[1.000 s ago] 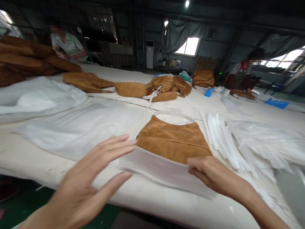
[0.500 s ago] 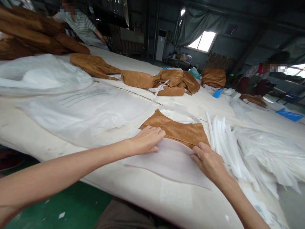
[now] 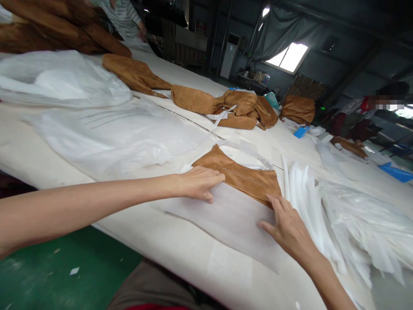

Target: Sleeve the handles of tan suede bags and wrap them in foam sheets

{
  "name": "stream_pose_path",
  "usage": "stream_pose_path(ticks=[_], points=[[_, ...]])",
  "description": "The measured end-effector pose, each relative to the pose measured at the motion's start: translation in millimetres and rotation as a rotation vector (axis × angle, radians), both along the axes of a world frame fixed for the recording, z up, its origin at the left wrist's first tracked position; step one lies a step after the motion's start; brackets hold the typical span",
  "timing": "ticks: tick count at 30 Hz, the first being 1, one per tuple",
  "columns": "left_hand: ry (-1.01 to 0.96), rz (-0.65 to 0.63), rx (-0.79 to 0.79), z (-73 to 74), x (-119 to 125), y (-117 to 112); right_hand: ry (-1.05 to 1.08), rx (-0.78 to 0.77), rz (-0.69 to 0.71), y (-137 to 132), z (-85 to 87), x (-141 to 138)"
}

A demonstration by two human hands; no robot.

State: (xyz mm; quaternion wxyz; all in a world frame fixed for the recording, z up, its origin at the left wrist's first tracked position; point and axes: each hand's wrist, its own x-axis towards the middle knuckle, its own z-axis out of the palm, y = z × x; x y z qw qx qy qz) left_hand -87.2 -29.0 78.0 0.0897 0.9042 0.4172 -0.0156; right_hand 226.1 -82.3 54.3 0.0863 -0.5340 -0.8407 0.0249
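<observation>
At far left a bag pile (image 3: 58, 32) rises behind a puffed plastic bag (image 3: 61, 79); beyond it stands a co-worker in a striped shirt (image 3: 124, 17). Next comes a flat plastic sheet (image 3: 129, 137), with loose bags (image 3: 193, 99) lying farther back.

The left hand (image 3: 202, 181) rests over the upper edge of a pale liner (image 3: 232, 211). Its thumb stands apart from the fingers; whether its grip pinches the liner, I cannot tell. The brown bag (image 3: 241, 178) lies flat on the surface (image 3: 180, 241), between and just beyond the hands, its zip panel bare and its lower part under the liner.

A second ago the left hand hung free in the air and the curved seam low on the bag showed; now the liner hides that seam, so the covering looks further along, though only partial.

The right hand (image 3: 287, 219) has loosened its grip: fingertips touch the bag's edge, thumb spread away, nothing clasped. Just right lie white tubes (image 3: 306, 202), then heaped plastic (image 3: 361, 215).
</observation>
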Motion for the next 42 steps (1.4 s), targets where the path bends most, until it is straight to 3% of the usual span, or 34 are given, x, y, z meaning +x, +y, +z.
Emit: stream_pose_path(ticks=[5, 10, 15, 21, 24, 33, 38, 42], points=[[-0.020, 0.003, -0.007, -1.5, -5.0, -0.1, 0.072, 0.076, -0.117, -7.3, -8.5, 15.7], [-0.050, 0.019, -0.064, 0.4, -3.4, 4.5, -0.109, 0.271, -0.025, -1.1, -9.0, 18.9], [-0.039, 0.020, -0.094, 1.9, -2.4, 7.9, -0.171, 0.267, 0.077, 10.3, -2.9, 17.1], [-0.001, 0.032, -0.075, 2.6, -0.4, 7.5, -0.123, 0.330, 0.026, 8.8, 5.0, 15.9], [0.011, 0.020, -0.062, 4.3, 0.9, 5.4, -0.087, 0.332, 0.067, 3.1, 6.9, 5.9], [0.053, 0.022, -0.057, 7.8, 3.4, 6.4, -0.152, 0.159, 0.052, 15.0, -8.9, -14.5], [0.092, -0.007, -0.083, 7.8, 6.4, 7.3, -0.156, 0.197, 0.074, 18.6, -6.9, -13.4], [0.100, -0.075, 0.109, -10.2, 5.7, 2.4, -0.176, 0.339, 0.114, 18.2, -28.6, -12.0]])
